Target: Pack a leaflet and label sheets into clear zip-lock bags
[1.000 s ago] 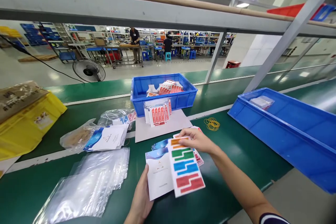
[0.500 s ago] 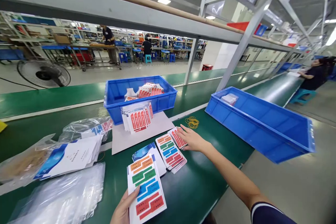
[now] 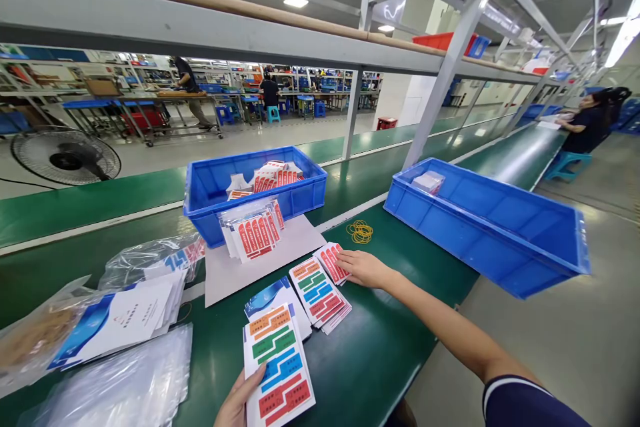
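My left hand (image 3: pixel 241 397) is closed on a white sticker sheet (image 3: pixel 283 373) printed with orange, green, blue and red label shapes, thumb on its face. My right hand (image 3: pixel 369 270) lies with outstretched fingers on the right side of a small stack of red-and-white sticker sheets (image 3: pixel 329 258). Left of that stack, and overlapping it, is a fanned stack of multicoloured sticker sheets (image 3: pixel 313 287). Blue-and-white booklets (image 3: pixel 269 298) lie beyond the held sheet, partly covered by it. The fingertips hide part of the red stack.
A blue bin (image 3: pixel 255 197) holds sticker packs, with bagged red sticker packs (image 3: pixel 256 235) leaning on its front over a grey board (image 3: pixel 220 280). Another blue bin (image 3: pixel 480 233) stands right. Rubber bands (image 3: pixel 360 231), clear plastic bags (image 3: pixel 130 373) and more booklets (image 3: pixel 135 310) lie about.
My right hand's fingers were spread over the red stack; now they are closer together and rest at its right side. The left hand keeps the sheet, and the view has shifted slightly.
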A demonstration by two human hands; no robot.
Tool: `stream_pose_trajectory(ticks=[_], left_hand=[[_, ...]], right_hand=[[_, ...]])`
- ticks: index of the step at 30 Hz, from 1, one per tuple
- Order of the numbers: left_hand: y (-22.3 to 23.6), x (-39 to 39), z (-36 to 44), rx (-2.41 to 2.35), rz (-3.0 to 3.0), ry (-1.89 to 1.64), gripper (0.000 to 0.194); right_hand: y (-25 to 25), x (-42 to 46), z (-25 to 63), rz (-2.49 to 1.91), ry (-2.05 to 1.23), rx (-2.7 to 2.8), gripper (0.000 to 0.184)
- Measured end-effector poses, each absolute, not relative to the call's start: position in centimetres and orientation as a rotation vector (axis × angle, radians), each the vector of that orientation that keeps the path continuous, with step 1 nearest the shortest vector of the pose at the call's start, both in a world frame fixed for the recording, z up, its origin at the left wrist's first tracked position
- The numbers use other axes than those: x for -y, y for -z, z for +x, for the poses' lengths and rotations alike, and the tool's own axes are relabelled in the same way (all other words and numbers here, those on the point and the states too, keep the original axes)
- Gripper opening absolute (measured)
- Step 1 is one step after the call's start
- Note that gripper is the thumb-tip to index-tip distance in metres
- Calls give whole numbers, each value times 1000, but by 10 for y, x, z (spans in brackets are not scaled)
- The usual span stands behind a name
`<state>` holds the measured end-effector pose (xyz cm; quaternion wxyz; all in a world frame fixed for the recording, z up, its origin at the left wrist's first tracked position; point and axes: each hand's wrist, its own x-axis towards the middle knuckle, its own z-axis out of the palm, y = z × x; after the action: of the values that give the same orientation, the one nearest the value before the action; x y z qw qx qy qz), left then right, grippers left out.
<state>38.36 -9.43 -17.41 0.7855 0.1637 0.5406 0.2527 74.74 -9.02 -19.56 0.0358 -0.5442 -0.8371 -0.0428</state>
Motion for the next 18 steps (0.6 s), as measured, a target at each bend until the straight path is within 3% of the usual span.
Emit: stream_pose_trajectory(ticks=[6,18], left_hand=[[170,100,389,-1120,351,-614,72],[159,105,393,-1130,384,-650,58]], right_hand=[[196,98,742,-1640,167,2575,28],[208,102,736,-1630,210,2476,27]])
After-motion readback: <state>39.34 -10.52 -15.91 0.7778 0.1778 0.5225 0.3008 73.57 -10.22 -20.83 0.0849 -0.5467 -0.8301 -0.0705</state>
